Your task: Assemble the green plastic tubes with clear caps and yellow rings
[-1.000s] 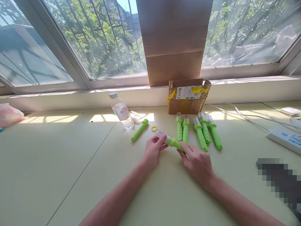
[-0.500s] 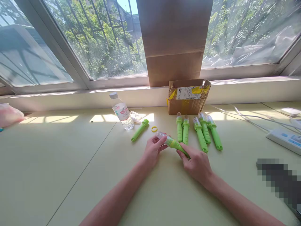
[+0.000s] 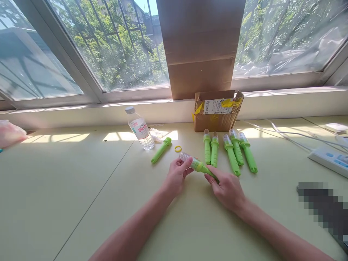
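My left hand (image 3: 176, 174) pinches the clear ribbed cap of a green-handled tool (image 3: 200, 167). My right hand (image 3: 227, 186) is wrapped round the green handle of that same tool, which tilts down to the right. Beyond my left hand a yellow ring (image 3: 178, 149) lies on the table. Left of the ring is a green handle (image 3: 161, 150) with no clear cap on it. Several green tools with clear caps (image 3: 231, 155) lie in a row beyond my right hand.
A water bottle (image 3: 140, 129) stands behind the uncapped handle, beside a crumpled clear wrapper (image 3: 156, 134). An open cardboard box (image 3: 213, 121) is at the back. Cables and a white power strip (image 3: 329, 158) lie right, above a blurred dark object (image 3: 323, 204). A pinkish bag (image 3: 11, 133) is far left.
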Motion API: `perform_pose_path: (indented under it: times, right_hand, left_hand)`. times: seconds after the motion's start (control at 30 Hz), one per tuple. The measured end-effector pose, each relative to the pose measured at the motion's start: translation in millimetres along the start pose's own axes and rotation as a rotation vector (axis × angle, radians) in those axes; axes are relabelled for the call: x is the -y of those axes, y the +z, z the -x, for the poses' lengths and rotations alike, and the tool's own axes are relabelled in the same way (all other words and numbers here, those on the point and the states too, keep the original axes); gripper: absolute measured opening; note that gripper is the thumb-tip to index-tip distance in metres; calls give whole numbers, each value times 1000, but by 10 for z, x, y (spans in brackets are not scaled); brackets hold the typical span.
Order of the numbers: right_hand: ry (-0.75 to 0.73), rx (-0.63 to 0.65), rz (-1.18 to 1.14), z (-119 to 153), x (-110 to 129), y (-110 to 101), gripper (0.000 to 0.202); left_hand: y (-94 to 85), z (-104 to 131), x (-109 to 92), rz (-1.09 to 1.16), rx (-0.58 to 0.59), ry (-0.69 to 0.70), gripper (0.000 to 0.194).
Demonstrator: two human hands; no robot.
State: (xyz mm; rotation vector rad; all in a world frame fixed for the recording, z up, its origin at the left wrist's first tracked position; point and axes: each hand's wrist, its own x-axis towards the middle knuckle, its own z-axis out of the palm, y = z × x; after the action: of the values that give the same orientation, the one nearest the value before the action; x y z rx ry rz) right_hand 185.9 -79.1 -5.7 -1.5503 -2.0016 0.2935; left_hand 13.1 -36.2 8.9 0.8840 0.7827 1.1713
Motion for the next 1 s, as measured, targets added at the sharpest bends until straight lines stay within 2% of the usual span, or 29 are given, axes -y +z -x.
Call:
perform_pose_path:
  times: [0.1, 0.17, 0.33, 0.43, 0.57, 0.7, 0.8, 0.9, 1.0]
  right_hand:
    - [61, 106, -180, -15, 3, -33, 35]
    - [58, 77, -197, -12, -9, -10, 36]
    - [-35, -191, 168, 15, -59, 99, 33]
    - [-144, -226, 339, 21, -65, 112, 32]
    - [-155, -144, 305, 23, -26, 79, 34]
    - [-32, -4, 53, 6, 6, 9, 34]
    - [3, 89, -107, -2, 0, -10, 35]
    - [-35, -26, -44, 7, -21, 34, 34]
    - [-94, -169, 204, 13, -43, 80, 33]
  left_hand:
    - [-11, -9, -39, 19, 61, 4, 26]
    - [-11, -12, -53, 18, 72, 7, 26]
    - [21, 1, 4, 13, -21, -26, 31]
    - [30, 5, 54, 0, -49, -29, 30]
    - [11, 3, 47, -13, -24, -24, 26]
    - [-12, 0, -29, -4, 15, -16, 23]
    - [-25, -5, -79, -6, 77, -4, 23]
    - [-29, -11, -75, 5, 76, -13, 28]
    - [-10, -8, -26, 25, 1, -38, 33]
